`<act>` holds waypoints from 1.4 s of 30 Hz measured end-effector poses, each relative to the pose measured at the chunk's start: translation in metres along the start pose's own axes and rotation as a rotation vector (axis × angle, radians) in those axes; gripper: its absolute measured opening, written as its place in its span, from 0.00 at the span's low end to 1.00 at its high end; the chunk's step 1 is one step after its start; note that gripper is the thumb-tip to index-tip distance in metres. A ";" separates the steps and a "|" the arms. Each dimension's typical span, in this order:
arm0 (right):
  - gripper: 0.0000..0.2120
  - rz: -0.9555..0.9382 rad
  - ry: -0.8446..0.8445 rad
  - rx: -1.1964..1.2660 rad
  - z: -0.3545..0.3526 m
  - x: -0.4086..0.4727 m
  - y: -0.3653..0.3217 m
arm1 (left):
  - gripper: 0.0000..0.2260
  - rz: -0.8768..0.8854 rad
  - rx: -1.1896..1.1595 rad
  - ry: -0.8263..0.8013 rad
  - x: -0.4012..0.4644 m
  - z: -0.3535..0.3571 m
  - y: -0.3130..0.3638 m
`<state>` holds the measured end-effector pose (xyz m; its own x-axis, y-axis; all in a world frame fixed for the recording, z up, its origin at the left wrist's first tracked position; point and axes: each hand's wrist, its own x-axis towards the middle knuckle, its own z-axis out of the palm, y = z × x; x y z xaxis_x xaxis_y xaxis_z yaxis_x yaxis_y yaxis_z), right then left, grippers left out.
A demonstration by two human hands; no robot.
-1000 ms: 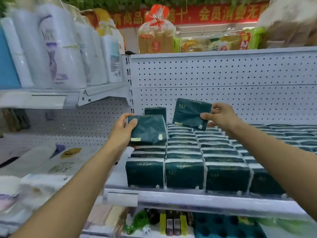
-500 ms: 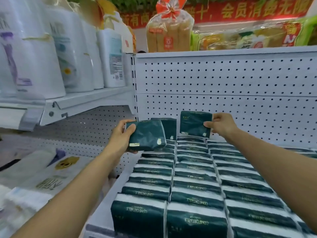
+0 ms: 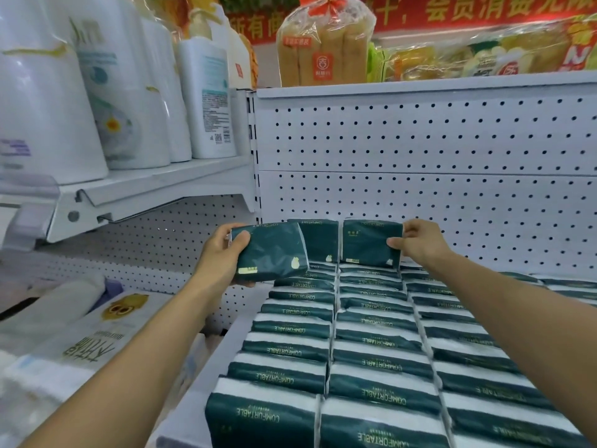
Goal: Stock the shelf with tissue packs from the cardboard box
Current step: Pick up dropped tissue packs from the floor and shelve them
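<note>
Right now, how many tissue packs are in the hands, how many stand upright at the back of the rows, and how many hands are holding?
Tissue packs held: 2, one in the left hand and one in the right hand
Upright pack at the back, not held: 1
Hands holding: 2
Total: 5

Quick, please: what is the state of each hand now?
Left hand: grip on a green tissue pack.
Right hand: grip on another tissue pack.

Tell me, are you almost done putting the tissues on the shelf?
Nearly, it seems. Done: rows of green tissue packs already fill the shelf. In hand: the left hand holds one pack, and the right hand holds another pack at the back row. Left: setting these two down. The box isn't in view, so I can't tell how many remain.
</note>
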<state>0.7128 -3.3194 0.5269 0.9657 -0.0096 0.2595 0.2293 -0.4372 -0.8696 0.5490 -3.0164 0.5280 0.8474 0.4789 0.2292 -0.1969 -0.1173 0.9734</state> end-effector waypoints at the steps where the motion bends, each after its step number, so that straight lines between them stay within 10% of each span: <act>1: 0.10 0.002 -0.001 0.017 -0.003 -0.001 -0.001 | 0.07 0.000 -0.003 0.002 0.000 -0.002 0.000; 8: 0.11 -0.004 -0.155 0.287 0.000 -0.027 -0.027 | 0.10 -0.002 -0.008 0.065 -0.004 -0.016 -0.002; 24: 0.13 -0.079 -0.032 -0.013 0.095 -0.038 -0.052 | 0.08 0.016 0.008 0.103 -0.018 -0.035 -0.008; 29: 0.32 -0.185 0.100 -0.033 0.080 -0.058 -0.067 | 0.09 0.040 0.030 0.087 -0.021 -0.031 -0.006; 36: 0.14 -0.064 -0.666 0.107 0.062 -0.093 -0.089 | 0.08 0.086 0.028 -0.051 -0.018 0.001 0.005; 42: 0.13 -0.077 -0.530 0.214 0.050 -0.083 -0.064 | 0.09 0.007 0.098 -0.198 -0.006 0.018 -0.001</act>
<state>0.6244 -3.2456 0.5405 0.8616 0.4914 0.1271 0.2676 -0.2270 -0.9364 0.5531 -3.0350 0.5252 0.9285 0.2987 0.2207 -0.1623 -0.2081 0.9645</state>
